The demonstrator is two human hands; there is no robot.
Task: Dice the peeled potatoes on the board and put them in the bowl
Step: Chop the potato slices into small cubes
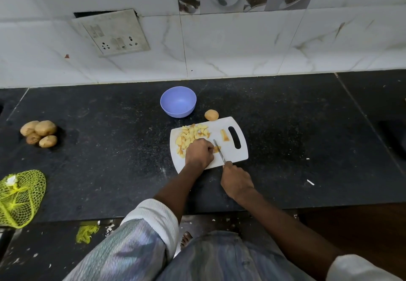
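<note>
- The white cutting board (237,155) lies on the dark counter (307,127), its handle slot toward the right.
- The left hand (198,153) rests on the board with fingers curled, pinching a small potato piece (217,148) at the fingertips.
- The right hand (236,181) grips the handle of a knife (219,151); the blade points away from the person and lies just beside the pinched piece.
- A heap of diced potato (190,135) covers the far left part of the board; one strip (224,135) lies apart near the handle slot.
- A whole peeled potato (211,115) sits on the counter, touching the board's far edge.
- The purple bowl (178,101) stands just beyond the board with nothing visible inside.
- Four unpeeled potatoes (39,133) are clustered far left on the counter.
- A yellow mesh bag (19,197) lies at the near left edge.
</note>
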